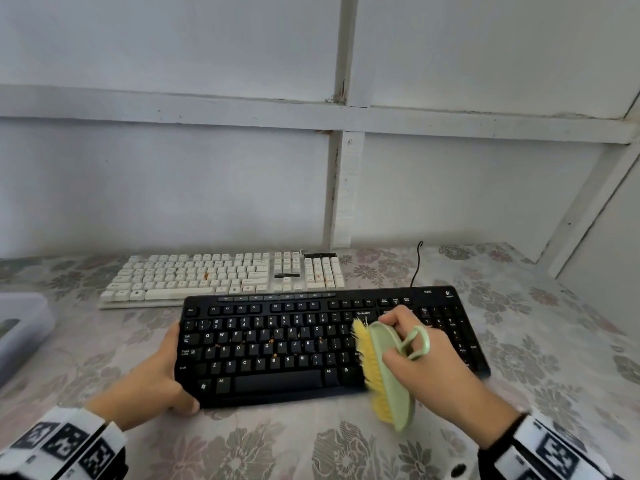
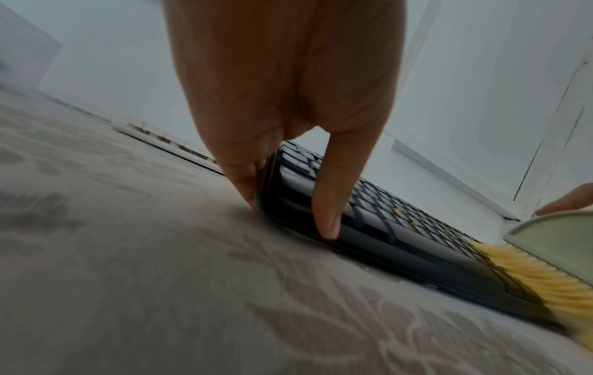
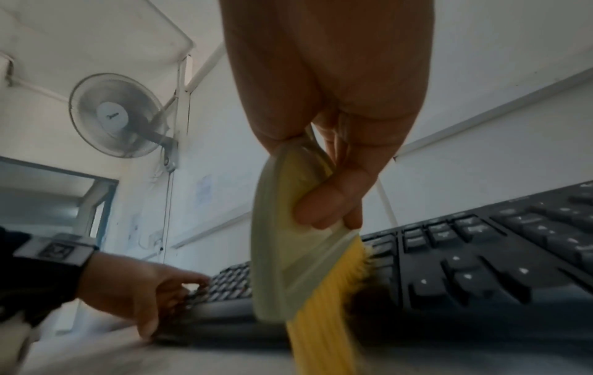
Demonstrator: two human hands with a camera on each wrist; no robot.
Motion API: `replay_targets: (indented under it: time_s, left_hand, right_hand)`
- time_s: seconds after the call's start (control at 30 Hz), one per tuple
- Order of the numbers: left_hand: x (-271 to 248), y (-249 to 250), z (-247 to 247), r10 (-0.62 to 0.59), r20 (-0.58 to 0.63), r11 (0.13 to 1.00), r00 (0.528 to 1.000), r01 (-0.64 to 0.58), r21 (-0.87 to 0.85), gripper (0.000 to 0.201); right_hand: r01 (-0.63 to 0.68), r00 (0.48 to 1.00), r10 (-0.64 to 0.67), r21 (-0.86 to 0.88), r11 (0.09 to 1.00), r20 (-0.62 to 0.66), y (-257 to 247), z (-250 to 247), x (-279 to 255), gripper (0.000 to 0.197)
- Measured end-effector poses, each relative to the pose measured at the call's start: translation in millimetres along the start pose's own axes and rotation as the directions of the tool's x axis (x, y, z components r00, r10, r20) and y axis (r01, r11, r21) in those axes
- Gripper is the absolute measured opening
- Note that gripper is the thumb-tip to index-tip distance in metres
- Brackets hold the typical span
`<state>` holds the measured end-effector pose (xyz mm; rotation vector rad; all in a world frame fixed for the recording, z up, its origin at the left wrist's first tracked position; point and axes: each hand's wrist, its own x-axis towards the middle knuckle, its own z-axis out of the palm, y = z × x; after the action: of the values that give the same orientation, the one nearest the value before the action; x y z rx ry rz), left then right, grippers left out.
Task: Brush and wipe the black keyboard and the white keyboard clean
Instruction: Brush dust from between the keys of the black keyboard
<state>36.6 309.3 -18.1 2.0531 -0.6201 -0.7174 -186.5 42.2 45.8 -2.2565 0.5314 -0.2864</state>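
The black keyboard (image 1: 277,344) lies in front of me on the flowered tablecloth, with orange crumbs on its letter keys. My left hand (image 1: 162,372) holds its left end, fingers (image 2: 247,182) along the side edge and thumb (image 2: 327,203) on the front corner. My right hand (image 1: 426,362) grips a pale green brush (image 1: 391,375) with yellow bristles (image 3: 324,312), which stand on the keyboard (image 3: 481,258) between the letter keys and the arrow keys. The white keyboard (image 1: 225,277) lies just behind, with orange stains on some keys.
A translucent plastic box (image 1: 20,327) sits at the table's left edge. The black keyboard's cable (image 1: 417,265) curls up at the back. White panelled walls close the table behind and to the right. A wall fan (image 3: 118,116) hangs high up.
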Motion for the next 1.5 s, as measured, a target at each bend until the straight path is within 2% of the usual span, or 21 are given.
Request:
replay_targets:
  time_s: [0.1, 0.23, 0.33, 0.5, 0.7, 0.77, 0.9, 0.97, 1.1, 1.23, 1.27, 1.43, 1.5]
  left_hand:
    - [-0.7, -1.2, -0.5, -0.001, -0.006, 1.000, 1.000, 0.001, 0.008, 0.120]
    - [-0.3, -0.5, -1.2, 0.001, 0.006, 1.000, 1.000, -0.001, 0.015, 0.121]
    - [-0.7, 1.2, -0.6, -0.005, 0.009, 1.000, 1.000, 0.005, 0.024, 0.121]
    - [-0.6, 1.0, 0.6, -0.008, -0.017, 1.000, 1.000, 0.008, 0.022, 0.116]
    - [2.6, -4.2, -0.7, -0.022, -0.020, 1.000, 1.000, 0.022, 0.001, 0.122]
    - [2.7, -4.0, -1.3, -0.026, -0.022, 1.000, 0.999, 0.026, 0.008, 0.121]
    - [1.6, -2.5, -0.9, -0.031, -0.024, 0.999, 0.999, 0.031, 0.017, 0.119]
    - [0.6, -2.3, -0.1, -0.033, -0.022, 0.999, 0.999, 0.033, 0.016, 0.119]
    - [-1.8, 0.5, 1.1, -0.019, -0.028, 1.000, 0.999, 0.019, 0.004, 0.117]
    - [-3.0, 0.1, 1.3, -0.010, -0.034, 1.000, 0.999, 0.010, -0.006, 0.115]
    - [-3.4, -0.2, 0.7, -0.003, -0.030, 1.000, 1.000, 0.003, -0.012, 0.115]
    - [-5.5, -0.6, -1.7, 0.009, 0.007, 0.999, 1.000, -0.009, -0.043, 0.116]
    - [-5.3, -2.1, -2.8, 0.009, 0.022, 0.999, 1.000, -0.008, -0.042, 0.116]
  right_hand:
    - [-0.022, 1.000, 0.022, 0.002, 1.000, 0.022, -8.8, -13.0, 3.1, 0.020]
    - [0.049, 0.991, -0.045, 0.028, 0.998, -0.123, -24.9, -25.7, 30.1, 0.023]
    - [0.079, 0.985, -0.068, 0.060, 0.995, -0.161, -27.8, -21.1, 47.3, 0.028]
    - [0.070, 0.993, -0.067, 0.026, 0.997, -0.092, -19.9, -7.7, 37.3, 0.025]
    - [0.025, 0.999, -0.024, -0.012, 1.000, 0.036, -13.9, -2.1, 11.2, 0.021]
    - [0.017, 1.000, -0.017, 0.012, 1.000, -0.012, -20.0, -11.3, 15.9, 0.021]
    - [0.083, 0.980, -0.059, 0.122, 0.989, -0.189, -31.9, -17.9, 37.9, 0.026]
    - [0.089, 0.976, -0.058, 0.143, 0.986, -0.208, -33.3, -13.5, 44.4, 0.027]
    - [0.032, 0.989, -0.020, 0.086, 0.996, -0.144, -23.4, -0.1, 31.5, 0.024]
    - [-0.025, 1.000, 0.025, 0.032, 0.999, 0.013, -15.8, 3.0, 10.6, 0.024]
    - [-0.029, 0.999, 0.029, 0.037, 0.999, 0.016, -17.3, -0.2, 9.8, 0.023]
    - [0.062, 0.981, -0.043, 0.096, 0.993, -0.190, -31.7, -13.9, 33.0, 0.029]
    - [0.079, 0.973, -0.052, 0.110, 0.991, -0.225, -35.0, -13.5, 42.0, 0.030]
